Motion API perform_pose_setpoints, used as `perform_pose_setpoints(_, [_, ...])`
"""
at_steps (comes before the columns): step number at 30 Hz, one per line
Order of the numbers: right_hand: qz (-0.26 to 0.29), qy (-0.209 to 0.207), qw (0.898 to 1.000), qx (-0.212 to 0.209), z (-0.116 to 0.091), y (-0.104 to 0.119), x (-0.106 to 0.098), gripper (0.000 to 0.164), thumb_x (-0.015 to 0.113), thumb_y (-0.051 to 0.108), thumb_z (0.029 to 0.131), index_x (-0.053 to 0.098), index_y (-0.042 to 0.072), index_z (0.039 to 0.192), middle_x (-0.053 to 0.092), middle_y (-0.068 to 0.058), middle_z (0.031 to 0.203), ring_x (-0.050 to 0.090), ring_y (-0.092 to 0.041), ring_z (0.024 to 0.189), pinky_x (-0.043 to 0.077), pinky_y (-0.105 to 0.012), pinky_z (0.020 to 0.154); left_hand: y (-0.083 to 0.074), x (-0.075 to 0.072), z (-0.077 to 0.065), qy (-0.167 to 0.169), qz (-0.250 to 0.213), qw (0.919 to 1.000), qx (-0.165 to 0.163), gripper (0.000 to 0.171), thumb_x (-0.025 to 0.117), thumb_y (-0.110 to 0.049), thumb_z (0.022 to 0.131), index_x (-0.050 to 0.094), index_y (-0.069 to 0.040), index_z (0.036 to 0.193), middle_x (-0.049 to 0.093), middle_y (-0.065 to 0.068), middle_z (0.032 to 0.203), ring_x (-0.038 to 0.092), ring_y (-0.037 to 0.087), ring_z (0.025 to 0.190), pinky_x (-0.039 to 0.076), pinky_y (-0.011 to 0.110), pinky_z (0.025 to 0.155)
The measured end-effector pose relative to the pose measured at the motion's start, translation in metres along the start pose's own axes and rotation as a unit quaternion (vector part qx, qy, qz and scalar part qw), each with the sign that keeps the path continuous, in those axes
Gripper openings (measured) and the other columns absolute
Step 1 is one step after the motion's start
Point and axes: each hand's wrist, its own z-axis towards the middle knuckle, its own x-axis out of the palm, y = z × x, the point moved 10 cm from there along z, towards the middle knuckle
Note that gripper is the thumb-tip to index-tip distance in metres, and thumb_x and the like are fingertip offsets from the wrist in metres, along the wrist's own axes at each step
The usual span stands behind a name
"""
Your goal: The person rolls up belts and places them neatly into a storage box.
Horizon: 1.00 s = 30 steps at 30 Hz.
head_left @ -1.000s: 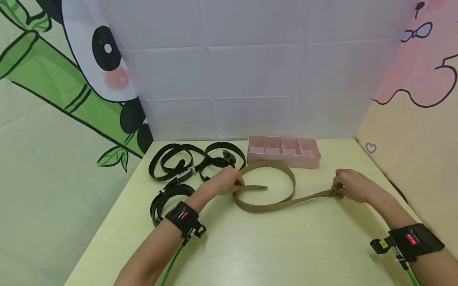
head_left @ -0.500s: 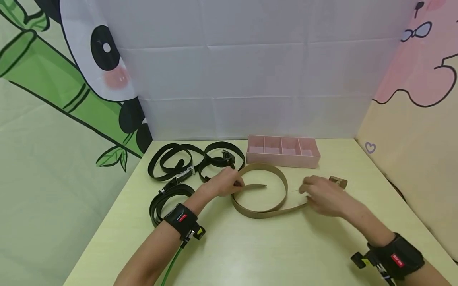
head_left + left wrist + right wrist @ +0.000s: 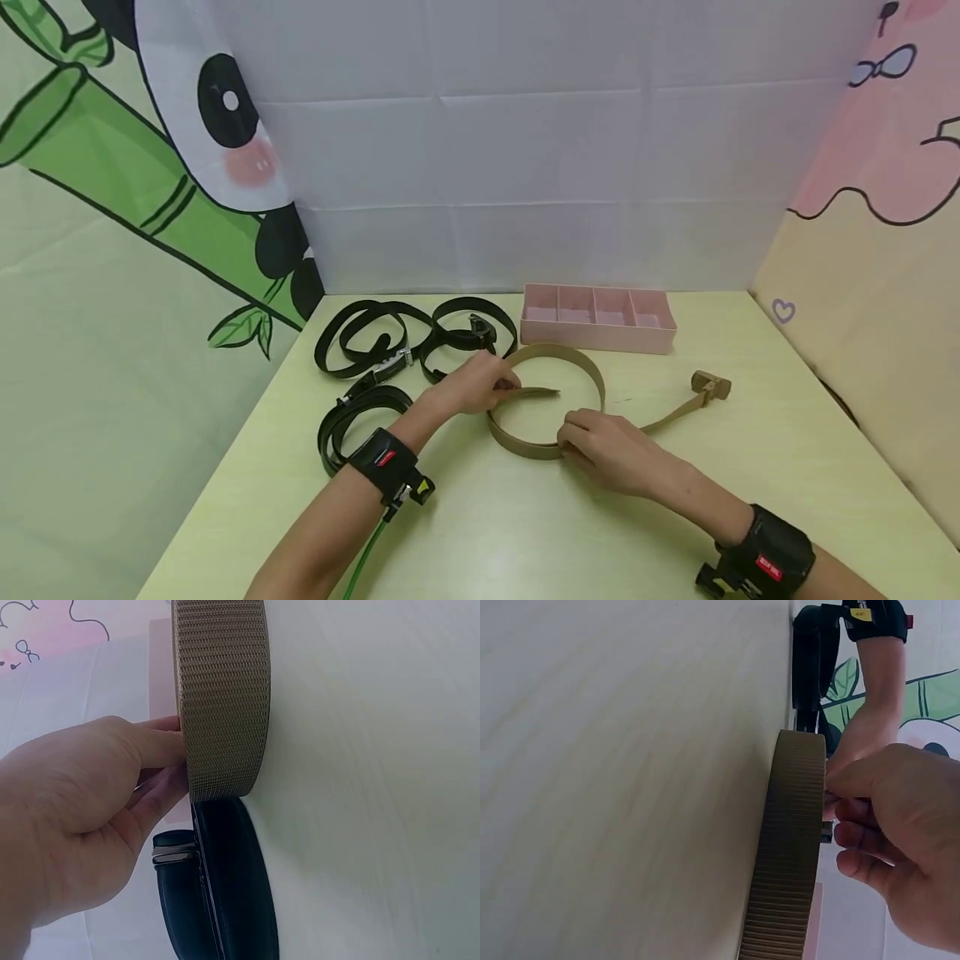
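Observation:
A tan webbing belt (image 3: 525,450) stands on its edge on the table in an open loop. From the loop its strap runs right to a tan buckle (image 3: 711,385). My left hand (image 3: 474,383) pinches the belt at the loop's left side, and the pointed tip sticks out to the right of the fingers. At the front right of the loop, my right hand (image 3: 618,454) holds the strap between thumb and fingers. In the right wrist view the thumb meets the upper edge of the webbing (image 3: 787,840); the fingertips behind are partly hidden.
Black belts lie coiled on the left: one at the back left (image 3: 322,346), a loop beside it (image 3: 472,304) and a coil (image 3: 327,442) under my left forearm. A pink box (image 3: 597,337) with several compartments stands at the back.
My right hand has left the buckle end and slid left along the strap to the loop. The buckle now lies free on the table. My left hand has stayed in place.

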Motion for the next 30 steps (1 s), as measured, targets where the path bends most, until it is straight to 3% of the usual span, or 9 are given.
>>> perform_pose_setpoints(4, [-0.028,-0.008,1.000,-0.006,0.002,-0.002,0.000,0.018,0.092,0.006,0.091,0.076,0.015,0.089,0.066,0.004,0.087,0.063,-0.009,0.079,0.056,-0.023,0.069,0.003,-0.001,-0.004,-0.006,-0.008,0.9999,-0.003,0.017,0.081,0.001,0.101,0.091,-0.010,0.109,0.087,0.007,0.098,0.078,0.013,0.083,0.061,0.025,0.076])
perform_pose_setpoints(11, [0.005,0.092,0.995,0.039,-0.012,-0.018,0.003,0.019,0.085,-0.005,0.094,0.078,0.013,0.089,0.064,0.005,0.085,0.063,-0.007,0.080,0.057,-0.023,0.070,0.006,0.000,-0.009,-0.002,-0.026,0.9996,-0.010,0.017,0.080,0.000,0.102,0.091,-0.011,0.111,0.087,0.006,0.102,0.079,0.015,0.087,0.062,0.024,0.078])
perform_pose_setpoints(15, [0.023,0.123,0.990,0.065,-0.033,-0.047,-0.009,0.020,0.084,-0.005,0.093,0.080,0.014,0.088,0.064,0.006,0.087,0.065,-0.008,0.083,0.060,-0.026,0.074,0.006,-0.002,-0.010,-0.007,-0.022,0.9997,-0.006,0.017,0.081,0.000,0.101,0.091,-0.011,0.109,0.087,0.005,0.100,0.077,0.013,0.084,0.061,0.024,0.076])
perform_pose_setpoints(19, [0.023,0.152,0.982,0.106,-0.062,-0.086,-0.024,0.028,0.083,-0.008,0.092,0.074,0.017,0.082,0.060,0.008,0.084,0.055,-0.004,0.080,0.051,-0.025,0.069,0.007,-0.004,-0.011,-0.005,-0.023,0.9997,-0.007,0.016,0.082,0.001,0.100,0.091,-0.010,0.109,0.088,0.005,0.101,0.077,0.011,0.084,0.060,0.023,0.076])
perform_pose_setpoints(24, [-0.017,0.185,0.967,0.174,-0.094,-0.131,-0.037,0.035,0.083,-0.012,0.088,0.068,0.018,0.076,0.056,0.007,0.080,0.047,-0.005,0.075,0.042,-0.026,0.066,0.009,-0.004,-0.013,-0.008,-0.025,0.9996,-0.001,0.014,0.083,0.000,0.099,0.091,-0.009,0.107,0.088,0.005,0.099,0.075,0.009,0.082,0.059,0.022,0.075])
perform_pose_setpoints(27, [-0.015,0.201,0.962,0.187,-0.102,-0.139,-0.039,0.036,0.080,-0.017,0.087,0.071,0.017,0.079,0.060,0.006,0.081,0.054,-0.008,0.075,0.046,-0.027,0.067,0.010,-0.003,-0.014,-0.010,-0.032,0.9994,0.004,0.014,0.082,0.000,0.100,0.091,-0.008,0.106,0.088,0.006,0.098,0.072,0.008,0.080,0.058,0.021,0.074])
perform_pose_setpoints(30, [0.029,0.199,0.961,0.191,-0.100,-0.139,-0.041,0.031,0.076,-0.018,0.089,0.079,0.013,0.092,0.072,0.002,0.091,0.069,-0.016,0.084,0.059,-0.034,0.074,0.010,-0.001,-0.015,-0.010,-0.038,0.9992,0.004,0.014,0.081,0.000,0.101,0.091,-0.009,0.107,0.088,0.006,0.098,0.071,0.007,0.080,0.058,0.021,0.074])
